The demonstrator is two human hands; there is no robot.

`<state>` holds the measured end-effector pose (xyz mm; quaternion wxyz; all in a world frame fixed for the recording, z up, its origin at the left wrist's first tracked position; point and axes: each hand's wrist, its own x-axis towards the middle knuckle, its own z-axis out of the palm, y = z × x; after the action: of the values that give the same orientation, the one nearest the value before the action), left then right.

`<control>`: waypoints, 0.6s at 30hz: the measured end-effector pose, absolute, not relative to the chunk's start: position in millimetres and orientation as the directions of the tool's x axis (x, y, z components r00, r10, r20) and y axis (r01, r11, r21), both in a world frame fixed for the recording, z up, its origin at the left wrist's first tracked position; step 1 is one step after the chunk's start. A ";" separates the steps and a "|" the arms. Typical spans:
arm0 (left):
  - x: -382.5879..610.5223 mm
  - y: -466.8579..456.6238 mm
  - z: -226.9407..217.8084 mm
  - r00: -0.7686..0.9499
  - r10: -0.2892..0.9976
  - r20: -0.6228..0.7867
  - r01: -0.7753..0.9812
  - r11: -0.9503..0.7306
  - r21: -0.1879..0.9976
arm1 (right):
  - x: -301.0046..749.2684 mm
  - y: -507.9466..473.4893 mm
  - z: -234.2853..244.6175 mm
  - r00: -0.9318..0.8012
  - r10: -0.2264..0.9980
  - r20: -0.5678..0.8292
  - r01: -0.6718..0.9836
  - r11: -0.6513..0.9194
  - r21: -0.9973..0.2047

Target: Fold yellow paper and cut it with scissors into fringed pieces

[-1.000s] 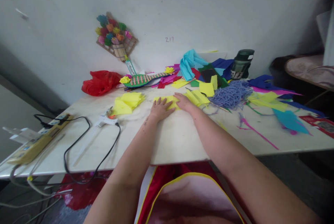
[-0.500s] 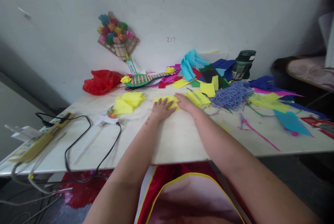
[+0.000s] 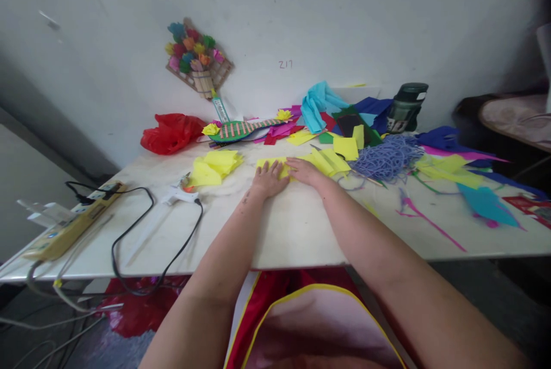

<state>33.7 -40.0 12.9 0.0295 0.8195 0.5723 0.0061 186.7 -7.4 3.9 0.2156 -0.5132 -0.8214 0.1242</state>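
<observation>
My left hand (image 3: 267, 179) lies flat on a yellow paper sheet (image 3: 275, 164) near the middle of the white table (image 3: 293, 225), fingers stretched out. Just to its right, my right hand (image 3: 305, 170) presses on the same sheet with fingers extended. More folded yellow papers (image 3: 329, 160) lie just right of my right hand. A pile of yellow paper pieces (image 3: 214, 165) sits left of my left hand.
A glue gun (image 3: 176, 195) with a black cord and a power strip (image 3: 73, 220) lie at the left. A red plastic bag (image 3: 171, 132), coloured paper scraps, a purple string heap (image 3: 387, 156) and a dark bottle (image 3: 405, 108) fill the back and right. A paper flower craft (image 3: 198, 62) hangs on the wall.
The view has drifted slightly; both hands stay pressed on the yellow sheet in nearly the same spot.
</observation>
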 end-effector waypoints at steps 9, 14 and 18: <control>-3.7 -35.2 20.4 0.241 0.971 -0.001 0.969 -0.240 0.054 | 184.6 -13.8 8.3 -0.403 0.902 0.154 0.859 0.431 -0.276; -26.4 -30.4 22.5 0.066 0.991 0.118 0.972 -0.090 0.217 | 185.2 -15.7 9.5 -0.395 0.909 0.135 0.871 0.417 -0.257; -23.3 -28.3 22.5 0.022 0.965 0.260 0.933 -0.114 0.341 | 185.0 -16.0 9.0 -0.388 0.911 0.139 0.874 0.412 -0.259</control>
<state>-23.3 -28.3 22.5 0.0369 0.7141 0.6647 0.2165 185.0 -16.0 9.0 0.1304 -0.5375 -0.8300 0.0718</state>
